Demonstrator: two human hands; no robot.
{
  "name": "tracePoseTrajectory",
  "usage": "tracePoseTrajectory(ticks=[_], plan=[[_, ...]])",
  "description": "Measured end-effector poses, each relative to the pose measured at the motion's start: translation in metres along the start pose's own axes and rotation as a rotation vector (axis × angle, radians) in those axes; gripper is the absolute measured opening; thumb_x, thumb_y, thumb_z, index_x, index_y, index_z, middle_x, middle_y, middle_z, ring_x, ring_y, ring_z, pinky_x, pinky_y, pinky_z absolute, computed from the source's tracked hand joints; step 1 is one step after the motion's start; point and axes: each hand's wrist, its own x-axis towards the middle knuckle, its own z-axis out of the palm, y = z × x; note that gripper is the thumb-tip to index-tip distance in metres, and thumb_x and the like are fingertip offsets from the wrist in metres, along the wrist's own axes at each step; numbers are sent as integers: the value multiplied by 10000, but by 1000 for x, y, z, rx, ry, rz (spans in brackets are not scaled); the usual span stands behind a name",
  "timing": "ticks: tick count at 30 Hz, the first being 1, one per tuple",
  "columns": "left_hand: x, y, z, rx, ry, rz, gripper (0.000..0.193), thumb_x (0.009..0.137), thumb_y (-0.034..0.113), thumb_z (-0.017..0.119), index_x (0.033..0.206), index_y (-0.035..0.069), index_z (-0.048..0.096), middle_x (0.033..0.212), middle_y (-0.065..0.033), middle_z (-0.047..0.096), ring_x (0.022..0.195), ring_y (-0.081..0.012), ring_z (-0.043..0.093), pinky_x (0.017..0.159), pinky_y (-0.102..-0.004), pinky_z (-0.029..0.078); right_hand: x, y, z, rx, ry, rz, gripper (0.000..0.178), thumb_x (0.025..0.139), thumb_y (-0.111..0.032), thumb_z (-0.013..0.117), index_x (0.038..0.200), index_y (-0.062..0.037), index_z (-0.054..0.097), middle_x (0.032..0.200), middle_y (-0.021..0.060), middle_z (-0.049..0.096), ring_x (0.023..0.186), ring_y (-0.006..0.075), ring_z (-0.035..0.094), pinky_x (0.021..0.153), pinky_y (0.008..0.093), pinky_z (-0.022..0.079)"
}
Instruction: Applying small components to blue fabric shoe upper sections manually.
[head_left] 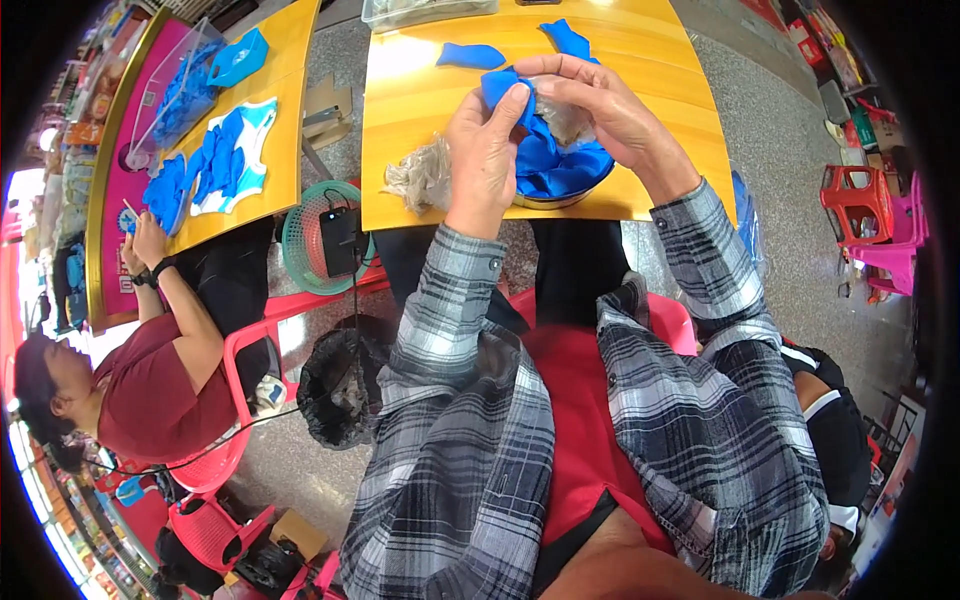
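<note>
My left hand pinches a small blue cloth piece between thumb and fingers, above the yellow table. Meeting it from the right, my right hand has its fingers closed at the cloth's edge. A wad of greyish, see-through material sits under its palm, and the fingers partly hide it. Just below both hands is a round container full of blue cloth pieces. Beside my left wrist lies a crumpled heap of similar pale material. Two flat blue pieces lie farther back.
A clear plastic box stands at the table's far edge. At left, a person handles blue pieces at another yellow table. A green basket and a black-lined bin are near my left side; red stools stand far right.
</note>
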Motion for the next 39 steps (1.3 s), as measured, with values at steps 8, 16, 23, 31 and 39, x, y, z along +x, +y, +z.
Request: tracePoseTrajectory(ticks=[8,16,23,31,39], plan=[[2,-2,-2,-64,-16,-149,242,882,138,682,1094,54,600,1038,-30,635,917,-128,604,787,-285,498,-2,-3,9,-417,-37,-116,480,890,-50,552,1362,-51,466,1160,104,629,994,146,605,890,274,467],[2,-23,-4,-286,17,-258,207,878,175,694,1059,102,627,1012,1,627,956,-135,582,804,-323,477,16,-9,-3,-596,33,-136,311,852,-67,639,1151,-5,579,992,86,647,929,138,609,838,271,499],[9,-42,2,-626,-44,-283,278,900,229,666,1141,116,585,1167,-12,564,1094,-199,520,1015,-427,404,41,-14,-18,-539,22,57,206,845,-131,696,997,-18,615,893,39,626,850,125,623,764,251,513],[10,-48,14,-895,-55,-292,349,955,240,564,1263,88,504,1298,-71,519,1238,-244,466,1073,-447,356,20,-10,0,-488,139,36,242,868,-195,695,1044,-36,649,927,31,657,865,105,621,783,239,498],[-1,-46,25,-879,-71,-283,360,960,269,554,1283,129,481,1324,-67,499,1235,-237,464,1052,-451,370,17,-2,0,-624,226,-56,289,859,-167,661,1101,-10,642,1000,98,681,941,175,653,816,301,526]])
